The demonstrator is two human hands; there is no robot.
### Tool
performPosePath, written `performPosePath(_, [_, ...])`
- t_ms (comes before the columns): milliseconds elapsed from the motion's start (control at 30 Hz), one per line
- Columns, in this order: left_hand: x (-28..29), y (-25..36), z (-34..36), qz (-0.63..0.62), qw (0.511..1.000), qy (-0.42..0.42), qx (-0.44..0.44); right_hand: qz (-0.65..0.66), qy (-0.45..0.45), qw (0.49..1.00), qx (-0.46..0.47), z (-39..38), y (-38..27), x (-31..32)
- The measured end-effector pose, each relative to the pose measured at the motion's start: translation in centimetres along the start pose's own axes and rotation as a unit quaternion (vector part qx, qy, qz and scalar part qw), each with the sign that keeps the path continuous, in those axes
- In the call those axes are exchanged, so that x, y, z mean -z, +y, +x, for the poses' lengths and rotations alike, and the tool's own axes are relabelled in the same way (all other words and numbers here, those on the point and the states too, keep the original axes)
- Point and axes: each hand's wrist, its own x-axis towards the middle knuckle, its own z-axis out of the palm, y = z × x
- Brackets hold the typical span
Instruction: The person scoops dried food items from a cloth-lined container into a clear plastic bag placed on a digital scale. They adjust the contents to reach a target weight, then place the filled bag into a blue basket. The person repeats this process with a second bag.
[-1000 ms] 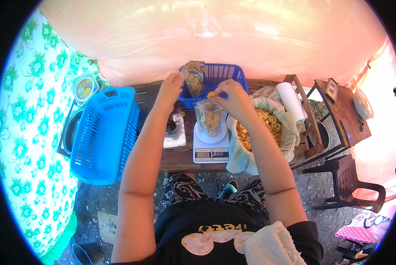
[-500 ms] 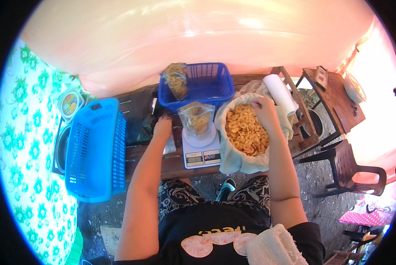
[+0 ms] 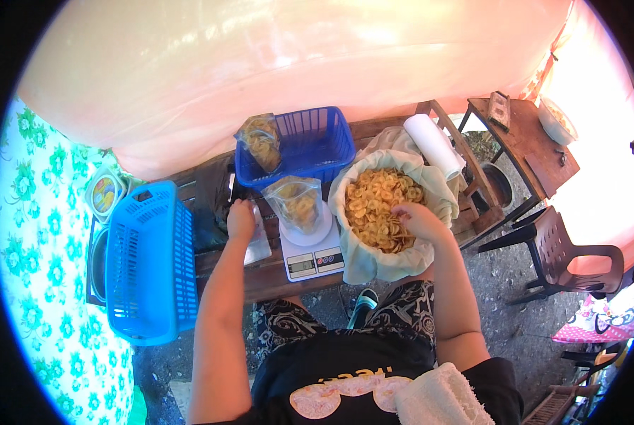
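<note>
Thin yellow banana chips (image 3: 377, 198) fill a cloth-lined round container (image 3: 359, 265). My right hand (image 3: 421, 221) reaches into its right side, fingers pinched together at the chips. To the left, my left hand (image 3: 241, 219) rests on the table beside a clear plastic pouch (image 3: 259, 244); its fingers are bunched, and what they grip is hidden. Between my hands, an open clear bag of chips (image 3: 297, 205) stands on the round plate of a white digital scale (image 3: 310, 261). Another filled bag (image 3: 261, 147) leans in the left end of a dark blue basket (image 3: 324, 145).
A large light-blue basket (image 3: 143, 269) stands at the left. Beyond the chips lies a white roll (image 3: 433, 146). A wooden side table (image 3: 543, 149) holds a bowl (image 3: 557, 122) at the far right, with a brown plastic chair (image 3: 554, 255) below it.
My right hand has come from the far right rim of the chip container nearer and down into the chips. The whole view has shifted slightly; my left hand stays near the pouch.
</note>
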Motion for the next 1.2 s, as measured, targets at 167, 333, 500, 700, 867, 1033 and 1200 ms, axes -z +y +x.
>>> performPosePath(167, [6.1, 2.4, 1.2, -0.225, 0.957, 0.154, 0.102, 0.098, 0.129, 0.984, -0.077, 2.7, 3.5, 0.6])
performPosePath(333, [15.2, 9.9, 1.0, -0.29, 0.939, 0.166, -0.079, -0.092, 0.195, 0.976, 0.015, 3.3, 2.2, -2.1])
performPosePath(500, [18.7, 15.6, 0.3, -0.148, 0.949, 0.11, -0.255, -0.092, 0.196, 0.976, -0.014, 2.0, -0.3, -1.9])
performPosePath(700, [17.7, 16.7, 0.1, -0.065, 0.956, 0.043, -0.282, -0.038, 0.137, 0.99, 0.001, 1.2, 0.7, -0.4])
performPosePath(867, [16.8, 15.9, -0.3, -0.138, 0.963, 0.035, -0.227, 0.092, 0.198, 0.976, 0.027, 0.7, -1.5, 1.2])
performPosePath(1033, [14.9, 14.5, -0.2, -0.272, 0.951, 0.073, -0.128, 0.152, 0.21, 0.948, 0.183, 0.7, -11.0, 0.3])
performPosePath(1200, [11.1, 13.4, -2.0, -0.44, 0.886, 0.148, 0.004, 0.056, 0.191, 0.929, 0.311, 1.5, -19.8, -2.2])
